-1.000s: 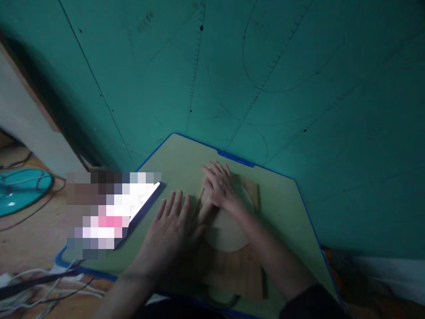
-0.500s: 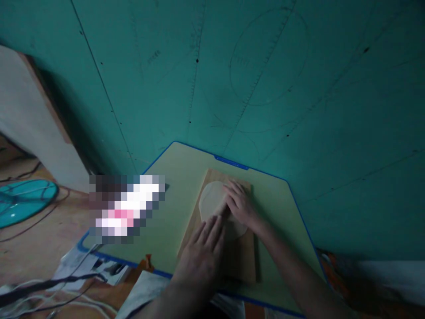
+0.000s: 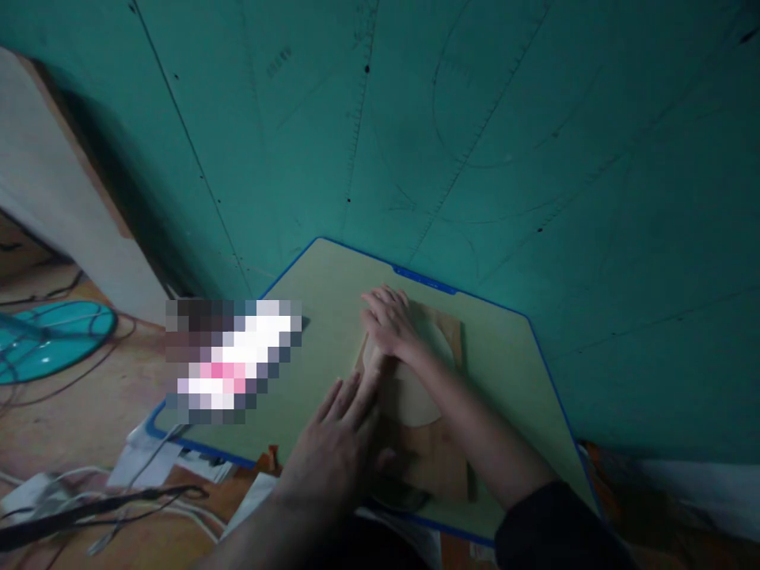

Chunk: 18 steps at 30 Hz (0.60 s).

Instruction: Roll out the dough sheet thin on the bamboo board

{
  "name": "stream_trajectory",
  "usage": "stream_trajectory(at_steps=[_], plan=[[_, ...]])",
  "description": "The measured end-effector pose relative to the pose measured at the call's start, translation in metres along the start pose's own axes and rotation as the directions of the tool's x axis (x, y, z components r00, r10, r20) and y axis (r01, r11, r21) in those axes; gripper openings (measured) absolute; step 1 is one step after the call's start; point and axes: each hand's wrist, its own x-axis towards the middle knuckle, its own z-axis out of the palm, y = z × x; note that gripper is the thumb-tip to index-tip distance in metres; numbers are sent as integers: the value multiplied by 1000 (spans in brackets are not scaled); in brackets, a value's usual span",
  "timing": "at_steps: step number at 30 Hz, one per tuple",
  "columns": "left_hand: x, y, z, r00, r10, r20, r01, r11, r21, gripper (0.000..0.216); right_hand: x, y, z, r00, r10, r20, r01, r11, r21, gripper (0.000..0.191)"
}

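Observation:
A pale, round, flat sheet of dough (image 3: 419,400) lies on a wooden board (image 3: 448,459). My right hand (image 3: 389,321) rests over the dough's far left part, its fingers stretched forward past the board's edge. Nearer to me, my left hand (image 3: 338,443) lies over the board's left side with its fingers extended. The left fingertips come close to the right wrist. Whether a rolling pin is under the palms I cannot tell, as the hands hide that strip.
The board lies on a pale folding table (image 3: 504,356) with a blue rim, against a green wall (image 3: 285,119). A blurred-out bright device (image 3: 237,356) is at the table's left. Cables (image 3: 119,507) and a turquoise round base (image 3: 59,340) are further left.
Both hands have moved left across the dough, the right one further. The dough's right side now shows, where its left side showed before. My view has shifted slightly.

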Motion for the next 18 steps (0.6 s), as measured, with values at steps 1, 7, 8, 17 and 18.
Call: stream_trajectory(at_steps=[1,7,8,17,18], plan=[[-3,-7,1,1000,12,-1,-12,1000,14,56,7,-7,0,1000,-2,11,2,1000,-4,40],[0,0,7,995,103,1,-103,995,11,65,4,-7,-4,1000,-23,16,24,1000,-16,39],[4,8,7,989,145,-2,-145,989,-16,61,-3,2,-5,1000,-18,23,18,1000,-12,40],[34,78,8,934,351,-70,-358,926,-120,42,-83,84,-28,998,56,-17,-53,992,111,44],[34,82,9,938,340,-66,-345,933,-103,44,-84,83,-28,998,62,-27,-58,991,120,42]])
